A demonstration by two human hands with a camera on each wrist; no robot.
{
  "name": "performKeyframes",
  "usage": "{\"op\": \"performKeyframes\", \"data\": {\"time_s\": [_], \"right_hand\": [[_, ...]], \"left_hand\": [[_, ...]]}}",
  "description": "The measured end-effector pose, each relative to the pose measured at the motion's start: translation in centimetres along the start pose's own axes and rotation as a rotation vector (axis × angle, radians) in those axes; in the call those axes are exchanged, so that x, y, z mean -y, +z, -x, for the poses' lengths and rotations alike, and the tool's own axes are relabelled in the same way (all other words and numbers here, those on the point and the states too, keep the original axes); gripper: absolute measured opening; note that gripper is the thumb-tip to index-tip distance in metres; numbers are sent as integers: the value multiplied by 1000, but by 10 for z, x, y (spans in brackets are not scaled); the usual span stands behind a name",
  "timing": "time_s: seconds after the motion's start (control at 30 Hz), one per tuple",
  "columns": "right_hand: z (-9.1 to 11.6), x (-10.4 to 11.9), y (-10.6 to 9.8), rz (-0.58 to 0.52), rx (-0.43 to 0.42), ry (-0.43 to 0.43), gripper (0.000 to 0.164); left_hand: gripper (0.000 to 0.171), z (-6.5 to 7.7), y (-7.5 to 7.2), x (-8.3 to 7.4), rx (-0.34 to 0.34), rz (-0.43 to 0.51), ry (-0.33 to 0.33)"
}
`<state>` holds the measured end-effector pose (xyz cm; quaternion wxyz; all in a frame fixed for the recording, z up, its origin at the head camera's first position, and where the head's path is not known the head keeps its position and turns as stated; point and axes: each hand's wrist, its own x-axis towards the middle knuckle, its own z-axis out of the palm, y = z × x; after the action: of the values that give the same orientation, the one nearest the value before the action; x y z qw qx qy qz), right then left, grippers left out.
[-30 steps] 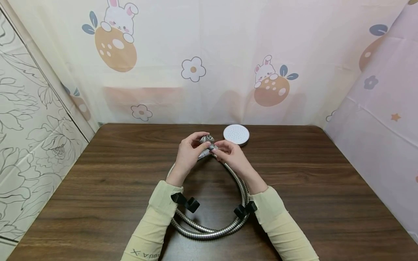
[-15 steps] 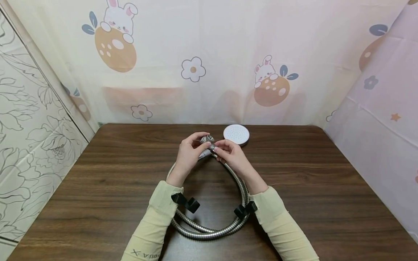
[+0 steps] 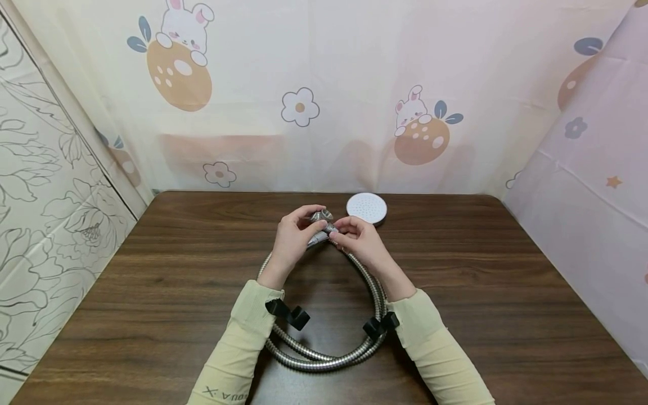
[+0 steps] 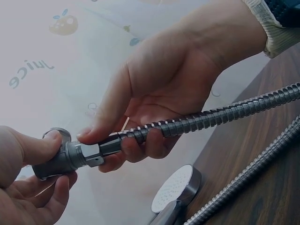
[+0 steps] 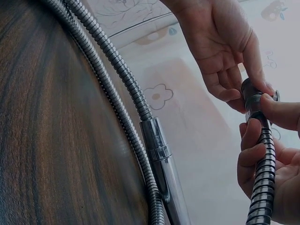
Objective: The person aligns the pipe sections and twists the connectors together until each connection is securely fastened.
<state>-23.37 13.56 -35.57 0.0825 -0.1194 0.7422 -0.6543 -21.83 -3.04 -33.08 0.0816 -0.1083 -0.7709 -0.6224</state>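
Note:
My left hand (image 3: pixel 291 239) holds a small chrome pipe fitting (image 4: pixel 49 166) with an open threaded end, thumb on one side and fingers on the other. My right hand (image 3: pixel 361 242) pinches the hose nut (image 4: pixel 91 153) at that fitting's side, and its other fingers curl round the flexible metal shower hose (image 4: pixel 211 120) just behind. Nut and fitting are in line and touching; how far they are threaded together I cannot tell. Below the hands, the hose lies coiled on the table. Its other end joins the chrome handle (image 5: pixel 164 173) of a shower head (image 3: pixel 367 208), white face up.
The dark wood table (image 3: pixel 506 315) reaches back to a patterned curtain (image 3: pixel 253 67). A second cloth (image 3: pixel 582 169) hangs along the right, and a flower-patterned panel (image 3: pixel 45 169) stands on the left. Black camera mounts (image 3: pixel 288 314) sit on both wrists, above the hose coil.
My right thumb and fingers have shifted slightly on the nut, moving a little and coming back. The left hand, hose and shower head have stayed in place.

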Motion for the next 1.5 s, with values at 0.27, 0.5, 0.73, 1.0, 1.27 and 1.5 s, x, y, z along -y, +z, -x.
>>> {"op": "performKeyframes", "data": {"time_s": [0.27,0.5,0.73,1.0,1.27,1.5], "right_hand": [[1,-2,-2,-34,24,8,20],[1,1,-4,-123,72,41,7],[2,2,-9,-153,133,61,5],[0,1,-10,-105,93,94,13],[3,-1,-12,35,105,115,28],[7,-4,-20,99,142,109,31]], "left_hand": [[26,-8,-1,21,16,10,46],[26,-9,-6,24,64,32,112],[27,-8,-8,20,90,22,155],[27,2,-12,-4,107,-3,61],[24,-5,-12,23,168,-56,-23],[20,-4,-11,26,207,-126,-18]]}}
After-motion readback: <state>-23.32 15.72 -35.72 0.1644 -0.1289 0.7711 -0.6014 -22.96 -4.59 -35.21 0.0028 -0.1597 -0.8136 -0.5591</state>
